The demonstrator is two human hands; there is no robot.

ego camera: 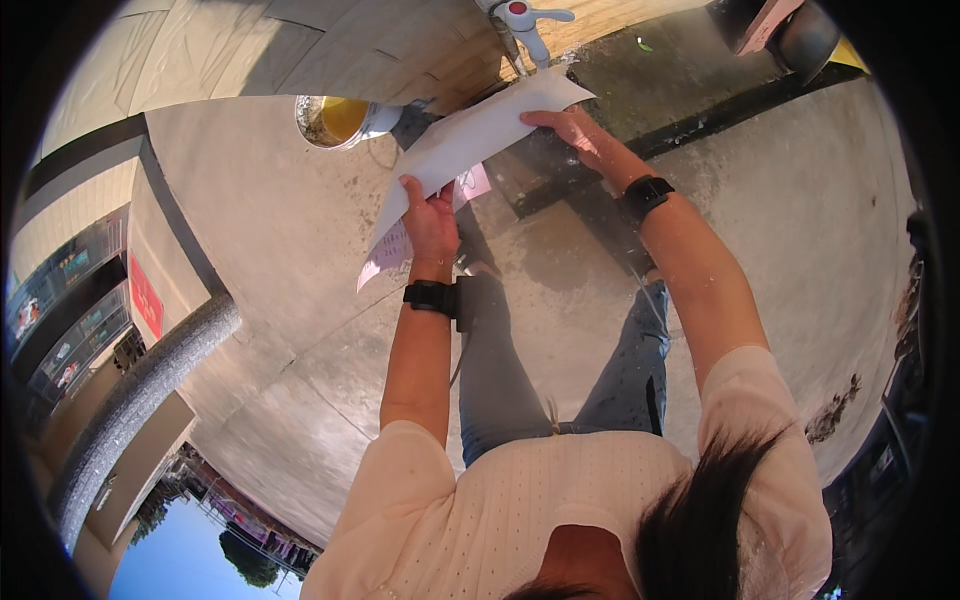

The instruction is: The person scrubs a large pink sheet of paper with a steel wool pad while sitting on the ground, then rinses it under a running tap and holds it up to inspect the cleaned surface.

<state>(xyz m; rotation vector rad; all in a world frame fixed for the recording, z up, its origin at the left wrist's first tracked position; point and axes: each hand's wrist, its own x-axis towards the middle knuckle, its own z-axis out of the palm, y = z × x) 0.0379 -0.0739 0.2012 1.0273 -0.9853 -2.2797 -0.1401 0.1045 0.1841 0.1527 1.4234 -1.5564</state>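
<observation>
A large, thin white sheet [472,135] is stretched between my two hands, tilted across the view. Its underside shows pink, with some writing along the lower left corner. My left hand [433,229] grips the near edge at the left, thumb on top and fingers beneath. Further right, my right hand [570,133] pinches the same edge near the far end. A tap [531,41] with a red-dotted lever stands just beyond that end, its spout over the sheet. Water drops and splashes show around the spout; the stream itself is hard to make out.
A white bucket [382,120] holding something yellow stands on the concrete floor [285,217] by the tiled wall [375,45]. A wet, kerbed basin [637,86] lies below the tap. At its far right are a pink slab [765,28] and a dark rounded object [808,41].
</observation>
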